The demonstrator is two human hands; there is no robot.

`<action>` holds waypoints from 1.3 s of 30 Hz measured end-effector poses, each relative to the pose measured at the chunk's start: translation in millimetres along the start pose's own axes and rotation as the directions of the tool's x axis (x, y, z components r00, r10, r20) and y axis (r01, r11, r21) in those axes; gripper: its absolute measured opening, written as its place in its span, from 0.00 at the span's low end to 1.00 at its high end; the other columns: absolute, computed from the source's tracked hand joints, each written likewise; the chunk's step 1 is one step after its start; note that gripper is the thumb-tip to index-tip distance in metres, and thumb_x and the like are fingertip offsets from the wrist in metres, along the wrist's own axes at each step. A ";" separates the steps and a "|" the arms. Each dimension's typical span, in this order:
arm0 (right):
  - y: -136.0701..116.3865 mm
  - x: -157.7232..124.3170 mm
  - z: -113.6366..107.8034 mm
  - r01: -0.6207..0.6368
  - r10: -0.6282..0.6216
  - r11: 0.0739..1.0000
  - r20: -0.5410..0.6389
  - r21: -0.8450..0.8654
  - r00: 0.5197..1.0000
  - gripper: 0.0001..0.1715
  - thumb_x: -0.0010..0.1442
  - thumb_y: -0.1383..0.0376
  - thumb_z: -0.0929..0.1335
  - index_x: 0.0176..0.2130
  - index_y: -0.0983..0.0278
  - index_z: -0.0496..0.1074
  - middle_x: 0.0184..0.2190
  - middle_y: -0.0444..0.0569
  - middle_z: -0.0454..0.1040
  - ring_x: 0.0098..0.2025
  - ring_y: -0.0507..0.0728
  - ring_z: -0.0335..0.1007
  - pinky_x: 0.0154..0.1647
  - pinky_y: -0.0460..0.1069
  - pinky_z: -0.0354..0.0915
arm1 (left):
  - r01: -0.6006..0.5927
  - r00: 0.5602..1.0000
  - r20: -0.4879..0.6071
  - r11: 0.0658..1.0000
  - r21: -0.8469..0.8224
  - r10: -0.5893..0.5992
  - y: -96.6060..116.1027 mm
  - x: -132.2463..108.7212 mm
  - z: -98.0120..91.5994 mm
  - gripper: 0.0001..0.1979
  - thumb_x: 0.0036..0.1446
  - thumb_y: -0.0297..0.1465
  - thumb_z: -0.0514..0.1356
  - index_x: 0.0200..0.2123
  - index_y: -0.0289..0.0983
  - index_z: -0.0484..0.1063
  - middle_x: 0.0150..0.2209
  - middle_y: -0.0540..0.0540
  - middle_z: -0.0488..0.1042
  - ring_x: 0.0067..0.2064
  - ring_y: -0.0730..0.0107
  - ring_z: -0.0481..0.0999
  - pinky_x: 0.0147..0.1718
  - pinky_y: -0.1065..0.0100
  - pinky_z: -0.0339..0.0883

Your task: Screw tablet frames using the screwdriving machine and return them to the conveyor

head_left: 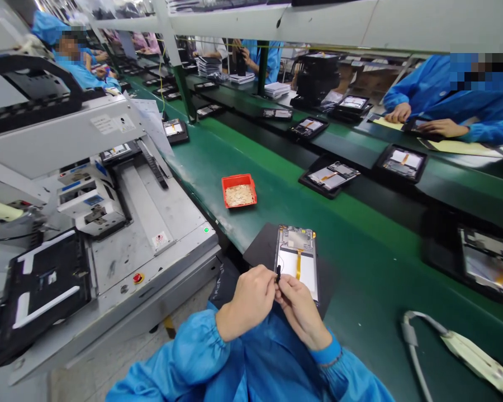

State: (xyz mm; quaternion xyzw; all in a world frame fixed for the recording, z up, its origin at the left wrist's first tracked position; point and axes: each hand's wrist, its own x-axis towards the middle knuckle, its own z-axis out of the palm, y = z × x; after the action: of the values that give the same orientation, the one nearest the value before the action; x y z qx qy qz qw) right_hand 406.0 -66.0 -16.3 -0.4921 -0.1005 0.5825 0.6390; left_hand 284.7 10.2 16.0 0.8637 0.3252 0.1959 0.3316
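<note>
An opened tablet (297,254) with a white inner panel and an orange flex strip lies on a dark mat (260,245) at the near edge of the green bench. My left hand (247,298) and my right hand (299,307) meet over its near left corner. Both are closed in a pinch on one small black part (278,273) held between the fingertips. Blue sleeves cover both my forearms.
A red tray (238,191) of small pale parts sits beyond the tablet. A grey machine (109,223) with a black fixture (42,290) stands to the left. More open tablets (330,177) ride the dark conveyor. A person's hands (419,120) work across it. A white tool (469,357) lies at right.
</note>
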 end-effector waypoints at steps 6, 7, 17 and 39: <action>0.8 1.5 0.3 -0.001 0.001 1.000 -0.007 -0.007 1.000 0.21 0.47 0.52 0.79 0.27 0.65 0.75 0.23 0.45 0.69 0.26 0.49 0.60 0.28 0.45 0.57 | -0.016 1.000 0.011 1.000 -0.008 0.016 -3.0 -0.5 -1.2 0.12 0.66 0.26 0.51 0.38 0.37 0.75 0.35 0.46 0.75 0.36 0.67 0.74 0.37 0.66 0.65; 0.9 1.6 0.7 0.007 -0.008 1.000 -0.015 -0.021 1.000 0.21 0.46 0.52 0.79 0.27 0.65 0.74 0.23 0.45 0.69 0.26 0.49 0.60 0.27 0.45 0.57 | -0.022 1.000 0.013 1.000 0.010 0.022 -3.5 -0.5 -1.0 0.12 0.66 0.26 0.51 0.38 0.37 0.75 0.35 0.45 0.74 0.36 0.66 0.73 0.37 0.66 0.65; 2.6 4.4 3.6 0.041 -0.043 0.996 -0.030 -0.077 0.999 0.22 0.47 0.51 0.79 0.26 0.65 0.73 0.22 0.44 0.68 0.25 0.50 0.59 0.27 0.46 0.57 | -0.079 0.994 0.080 0.985 0.153 0.068 -3.6 1.0 -3.8 0.11 0.66 0.25 0.50 0.37 0.36 0.72 0.34 0.45 0.73 0.37 0.64 0.72 0.36 0.64 0.65; -41.4 -5.8 -35.4 0.188 -0.203 0.870 0.018 -0.455 0.979 0.17 0.54 0.53 0.75 0.31 0.64 0.73 0.26 0.47 0.74 0.27 0.52 0.66 0.30 0.47 0.64 | 0.262 0.954 -0.253 0.863 0.433 -0.162 -69.5 125.6 -67.3 0.13 0.67 0.26 0.49 0.43 0.35 0.74 0.43 0.39 0.77 0.45 0.60 0.77 0.44 0.63 0.67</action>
State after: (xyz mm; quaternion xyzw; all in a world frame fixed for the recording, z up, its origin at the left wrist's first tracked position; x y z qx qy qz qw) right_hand 455.8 -82.2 -0.4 -0.6239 -0.2735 0.4677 0.5633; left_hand 306.8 166.6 30.1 0.8510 0.4885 0.1643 0.1005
